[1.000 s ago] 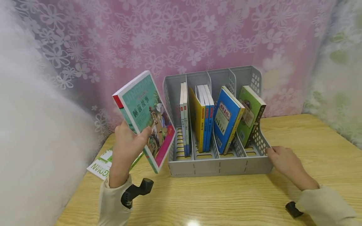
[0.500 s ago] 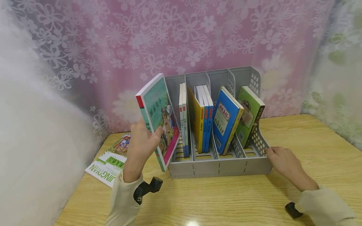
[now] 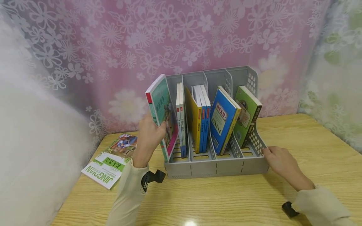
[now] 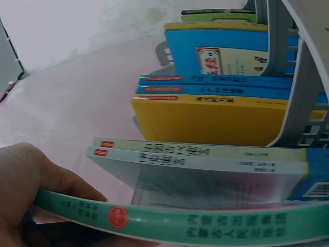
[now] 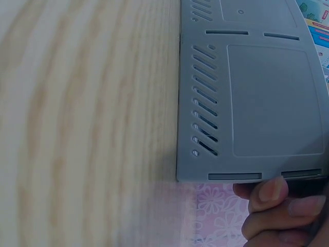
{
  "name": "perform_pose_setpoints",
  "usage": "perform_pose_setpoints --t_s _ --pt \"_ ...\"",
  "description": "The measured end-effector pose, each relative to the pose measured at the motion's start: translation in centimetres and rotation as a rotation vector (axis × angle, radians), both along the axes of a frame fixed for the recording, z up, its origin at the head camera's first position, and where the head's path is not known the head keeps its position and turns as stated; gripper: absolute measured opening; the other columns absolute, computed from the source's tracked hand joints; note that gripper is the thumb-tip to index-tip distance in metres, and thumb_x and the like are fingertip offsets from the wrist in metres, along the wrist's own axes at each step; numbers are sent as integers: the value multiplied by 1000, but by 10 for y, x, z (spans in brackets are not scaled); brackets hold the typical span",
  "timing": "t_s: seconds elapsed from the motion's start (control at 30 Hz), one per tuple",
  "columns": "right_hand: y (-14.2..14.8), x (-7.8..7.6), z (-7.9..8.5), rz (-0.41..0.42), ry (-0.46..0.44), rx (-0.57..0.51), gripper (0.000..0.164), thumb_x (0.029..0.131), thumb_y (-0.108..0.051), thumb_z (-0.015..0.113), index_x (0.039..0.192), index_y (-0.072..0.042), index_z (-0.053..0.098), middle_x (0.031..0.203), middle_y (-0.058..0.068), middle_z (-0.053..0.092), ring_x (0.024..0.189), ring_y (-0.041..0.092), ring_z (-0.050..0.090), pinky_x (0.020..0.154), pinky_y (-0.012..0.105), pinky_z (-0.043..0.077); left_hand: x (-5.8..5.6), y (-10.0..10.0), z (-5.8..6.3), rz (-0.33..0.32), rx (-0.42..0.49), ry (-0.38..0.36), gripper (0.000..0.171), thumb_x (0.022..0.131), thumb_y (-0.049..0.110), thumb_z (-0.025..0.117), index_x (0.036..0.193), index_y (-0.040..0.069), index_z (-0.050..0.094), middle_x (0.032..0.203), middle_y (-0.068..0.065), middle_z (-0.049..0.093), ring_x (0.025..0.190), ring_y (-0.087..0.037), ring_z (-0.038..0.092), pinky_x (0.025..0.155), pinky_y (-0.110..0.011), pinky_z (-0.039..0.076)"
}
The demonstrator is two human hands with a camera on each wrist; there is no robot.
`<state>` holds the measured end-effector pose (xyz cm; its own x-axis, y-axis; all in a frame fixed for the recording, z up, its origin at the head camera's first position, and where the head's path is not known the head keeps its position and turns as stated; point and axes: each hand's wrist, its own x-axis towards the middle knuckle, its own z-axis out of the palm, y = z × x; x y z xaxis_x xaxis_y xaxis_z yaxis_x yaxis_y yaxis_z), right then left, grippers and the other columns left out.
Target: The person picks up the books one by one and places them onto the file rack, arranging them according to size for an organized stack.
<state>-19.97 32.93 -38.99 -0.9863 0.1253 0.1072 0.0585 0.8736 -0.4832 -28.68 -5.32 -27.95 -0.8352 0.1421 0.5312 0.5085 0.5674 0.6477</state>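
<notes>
My left hand (image 3: 151,135) pinches a teal book (image 3: 161,116) by its spine edge, thumb on the picture cover. The book stands upright with a slight lean, its lower end in the leftmost slot of the grey book rack (image 3: 203,169). In the left wrist view the book's green spine (image 4: 154,221) runs along the bottom, beside two thin pale books (image 4: 221,159). At the rack's front right corner, my right hand (image 3: 282,163) grips the side wall. Its curled fingers (image 5: 272,216) show below the rack's edge in the right wrist view.
Yellow and blue books (image 3: 201,125) stand in the second slot, a blue book (image 3: 222,121) leans in the third, a green book (image 3: 246,116) in the fourth. Another book (image 3: 110,163) lies flat on the wooden table (image 3: 226,201) at left. A flowered curtain (image 3: 181,40) hangs behind.
My left hand has carried the teal book rightward, from left of the rack into its leftmost slot, turning it more edge-on. The flat book is more exposed. My right hand stays at the corner.
</notes>
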Motion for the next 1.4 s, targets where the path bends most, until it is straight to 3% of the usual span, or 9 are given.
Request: perform_pose_setpoints --t_s 0.23,0.4,0.57,0.8,0.93,1.07,1.23,1.33,1.4 --pt "0 0 -2 -3 -10 -3 46 101 -26 26 77 -6 61 71 9 57 67 25 51 53 35 36 -16 14 -7 15 16 52 51 85 6 56 135 6 47 108 -23 69 75 -26 69 65 -45 58" --pt "-2 1 -2 -3 -19 -12 46 101 -27 26 74 -8 58 67 7 53 66 24 50 53 34 35 -24 21 -14 15 0 111 45 83 4 55 128 2 51 95 -23 71 58 -20 62 59 -42 58" --pt "-6 1 -1 -1 -9 -18 47 101 -27 25 71 -9 55 63 5 48 64 23 48 54 32 34 -31 21 -23 49 -5 146 42 81 3 57 124 0 52 85 -23 71 54 -19 59 54 -41 56" --pt "-6 2 -1 -5 -1 -11 46 101 -27 26 69 -10 54 63 5 47 64 23 48 53 32 33 -47 25 -39 71 -2 85 44 84 5 57 127 4 51 84 -20 72 54 -20 60 55 -42 56" --pt "-5 1 -3 -2 3 -12 45 101 -27 26 67 -10 51 62 5 45 63 22 46 53 32 32 -54 27 -48 81 -34 95 42 84 3 59 125 3 52 79 -18 71 50 -17 56 52 -37 54" --pt "-6 1 -2 -5 6 -16 45 101 -27 25 66 -11 48 60 4 43 59 20 44 51 31 31 -56 29 -54 60 -52 95 49 84 0 57 132 6 48 60 -15 65 36 -13 47 36 -28 42" --pt "-6 1 -1 -2 1 -27 46 101 -28 24 66 -11 47 59 5 42 56 20 41 50 31 31 -56 33 -60 42 -78 68 70 84 -2 56 149 12 33 49 -10 53 32 -10 34 32 -22 28" --pt "-5 2 -1 -3 -3 -25 46 101 -27 24 67 -10 50 60 5 43 59 21 44 51 32 32 -56 37 -63 31 -95 42 74 87 1 57 153 13 25 48 -9 50 31 -10 32 31 -22 28" --pt "-3 2 0 -2 -3 -19 46 101 -27 24 68 -10 52 61 5 45 62 21 46 52 32 33 -56 39 -65 30 -99 30 70 88 3 57 151 13 28 49 -9 53 31 -10 36 31 -23 31"
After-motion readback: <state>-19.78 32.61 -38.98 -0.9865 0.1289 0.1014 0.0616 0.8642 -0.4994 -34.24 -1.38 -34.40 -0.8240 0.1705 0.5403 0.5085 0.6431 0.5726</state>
